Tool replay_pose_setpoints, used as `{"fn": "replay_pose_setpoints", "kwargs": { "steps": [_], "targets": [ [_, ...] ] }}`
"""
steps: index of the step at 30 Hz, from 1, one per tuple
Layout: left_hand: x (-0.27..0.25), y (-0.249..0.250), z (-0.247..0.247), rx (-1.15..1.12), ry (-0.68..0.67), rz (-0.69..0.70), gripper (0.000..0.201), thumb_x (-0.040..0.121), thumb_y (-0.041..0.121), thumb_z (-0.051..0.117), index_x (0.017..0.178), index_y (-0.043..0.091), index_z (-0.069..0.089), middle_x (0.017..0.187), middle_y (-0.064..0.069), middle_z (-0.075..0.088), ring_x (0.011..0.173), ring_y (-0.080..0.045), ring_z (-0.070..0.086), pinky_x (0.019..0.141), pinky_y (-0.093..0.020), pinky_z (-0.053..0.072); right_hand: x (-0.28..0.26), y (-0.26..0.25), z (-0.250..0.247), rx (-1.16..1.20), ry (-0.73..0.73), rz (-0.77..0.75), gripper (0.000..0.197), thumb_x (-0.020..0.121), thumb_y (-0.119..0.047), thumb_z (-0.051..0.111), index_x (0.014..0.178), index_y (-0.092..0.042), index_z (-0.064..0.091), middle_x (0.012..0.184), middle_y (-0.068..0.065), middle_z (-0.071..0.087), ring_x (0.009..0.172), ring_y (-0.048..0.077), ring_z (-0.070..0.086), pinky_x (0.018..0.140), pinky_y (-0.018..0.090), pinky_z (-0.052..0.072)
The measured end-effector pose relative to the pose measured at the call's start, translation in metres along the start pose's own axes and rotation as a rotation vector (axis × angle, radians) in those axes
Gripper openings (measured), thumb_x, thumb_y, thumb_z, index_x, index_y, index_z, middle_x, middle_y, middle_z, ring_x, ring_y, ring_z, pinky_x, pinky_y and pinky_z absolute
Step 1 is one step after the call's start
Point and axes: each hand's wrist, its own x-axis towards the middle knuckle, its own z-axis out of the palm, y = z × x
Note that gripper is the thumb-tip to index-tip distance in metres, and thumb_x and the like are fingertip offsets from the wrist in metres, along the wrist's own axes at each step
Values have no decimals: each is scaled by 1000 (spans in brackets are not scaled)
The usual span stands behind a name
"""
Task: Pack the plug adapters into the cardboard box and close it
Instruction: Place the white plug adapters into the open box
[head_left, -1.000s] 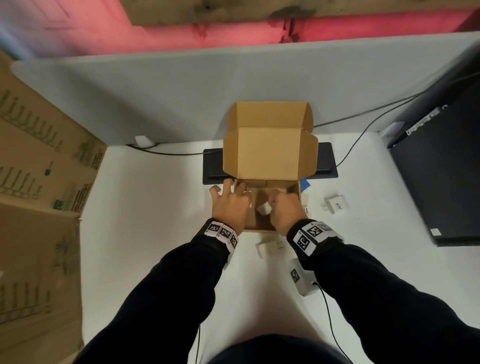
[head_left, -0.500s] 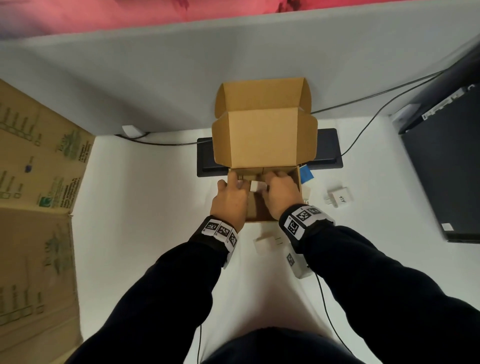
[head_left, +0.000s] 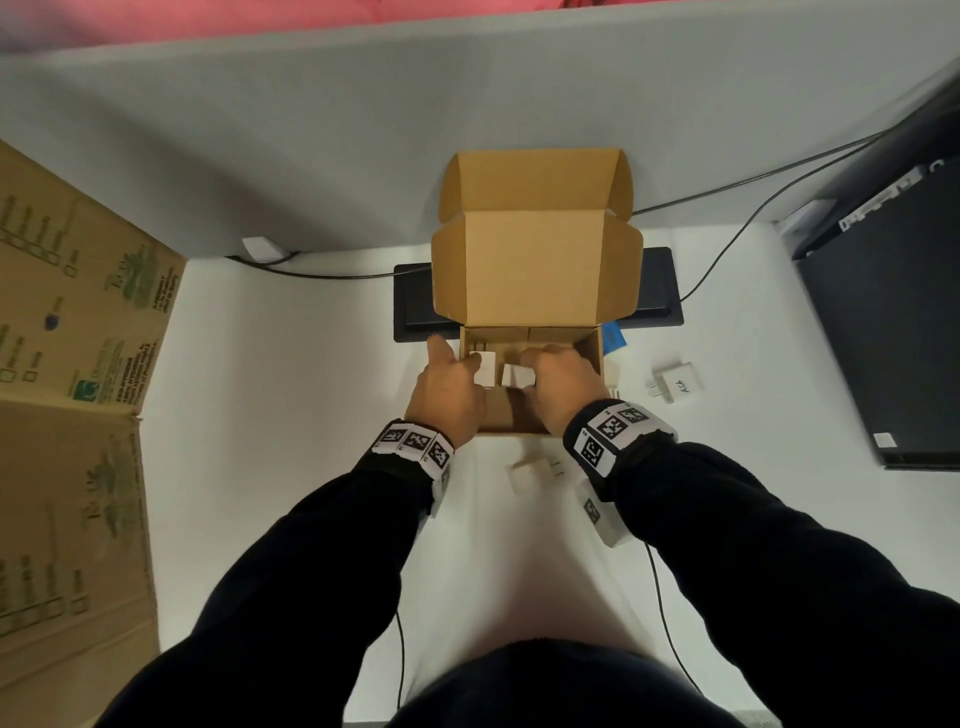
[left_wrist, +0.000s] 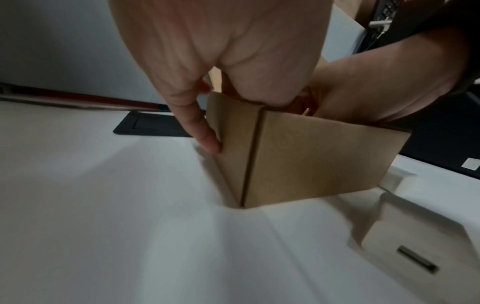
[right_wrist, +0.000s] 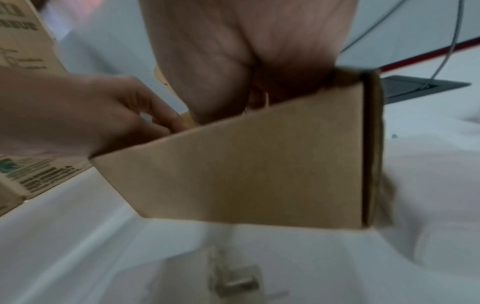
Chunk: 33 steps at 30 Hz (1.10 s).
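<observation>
The cardboard box (head_left: 592, 358) stands open mid-table with its lid (head_left: 535, 270) upright. My left hand (head_left: 449, 387) straddles the box's left wall (left_wrist: 233, 144): one finger (left_wrist: 205, 133) presses outside and the rest curl inside, next to a white plug adapter (head_left: 484, 366). My right hand (head_left: 563, 384) reaches into the box and pinches a second white adapter (head_left: 517, 375). The box's near wall (right_wrist: 246, 170) hides its fingertips in the right wrist view. More adapters lie outside: one in front of the box (head_left: 530, 470), one by its right wall (head_left: 614, 375), one further right (head_left: 678, 384).
A black flat panel (head_left: 410, 306) lies behind the box, with cables along the grey partition. A dark computer case (head_left: 883, 338) fills the right side. Flattened printed cardboard (head_left: 67, 364) leans on the left. A blue tag (head_left: 614, 336) sits at the box's right corner.
My right hand has carried the white adapter deeper into the box, toward its far left. My left hand has shifted forward along the left wall. The head view has tilted down.
</observation>
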Motion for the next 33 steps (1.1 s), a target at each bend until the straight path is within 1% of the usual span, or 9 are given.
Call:
{"fn": "replay_pose_setpoints", "kwargs": {
  "steps": [6, 10, 15, 20, 22, 25, 27, 30, 33],
  "targets": [
    [6, 3, -8, -29, -96, 26, 27, 94, 10, 44, 108, 3, 66, 108, -16, 48, 95, -40, 58, 89, -46, 51, -1, -2, -4, 12, -166, 56, 25, 85, -11, 69, 108, -21, 69, 112, 9, 61, 99, 30, 61, 86, 35, 52],
    [4, 5, -16, -38, -153, 53, 30, 88, 20, 48, 103, 0, 65, 95, -13, 47, 91, -33, 51, 88, -43, 49, -5, -8, -1, 44, -175, 86, 9, 86, -21, 71, 89, -21, 63, 108, 9, 60, 88, 26, 57, 76, 33, 47],
    [5, -2, 0, -20, -74, 51, 28, 93, 9, 46, 114, 3, 63, 105, -19, 56, 95, -41, 58, 81, -42, 49, -9, -7, -12, -124, -104, 66, 37, 83, -28, 74, 115, -12, 63, 115, 12, 57, 101, 34, 63, 84, 39, 52],
    [2, 1, 6, 25, -40, 66, 41, 93, 7, 46, 134, 3, 52, 114, -19, 56, 96, -42, 60, 82, -45, 51, -5, -1, -28, -205, -95, 20, 15, 91, -9, 62, 104, -4, 66, 111, 18, 66, 99, 35, 66, 85, 42, 56],
    [2, 3, 6, 42, -36, 61, 44, 93, 7, 45, 137, 4, 48, 116, -19, 56, 98, -41, 60, 83, -45, 51, -9, 2, -31, -191, -64, 6, 17, 91, -14, 61, 105, -4, 66, 113, 17, 65, 100, 35, 65, 84, 42, 55],
    [1, 4, 9, 44, -14, 53, 43, 94, 9, 45, 137, 6, 48, 117, -19, 55, 98, -43, 61, 82, -47, 52, -28, 9, -28, -76, 60, -136, 32, 93, -27, 61, 121, -13, 64, 120, 9, 61, 103, 31, 61, 83, 38, 51],
    [1, 4, 9, 37, -13, 37, 42, 95, 12, 45, 137, 7, 47, 118, -19, 55, 100, -45, 60, 83, -49, 52, -53, 13, -23, -2, 85, -304, 30, 92, -30, 61, 119, -17, 65, 111, 6, 62, 93, 28, 62, 77, 35, 52],
    [1, 4, 9, 0, -21, 7, 42, 98, 19, 41, 140, 12, 45, 115, -18, 55, 104, -45, 58, 85, -50, 50, -88, 22, -3, -55, -1, -469, 30, 90, -40, 56, 106, -19, 69, 101, 1, 64, 76, 27, 65, 67, 40, 56],
    [-3, 1, 10, -35, -23, 17, 44, 100, 27, 37, 143, 19, 40, 105, -17, 55, 99, -43, 58, 84, -48, 50, -107, 26, 14, -238, -161, -413, 38, 91, -44, 56, 120, -21, 65, 122, 1, 60, 89, 33, 67, 71, 42, 56]
  ]
}}
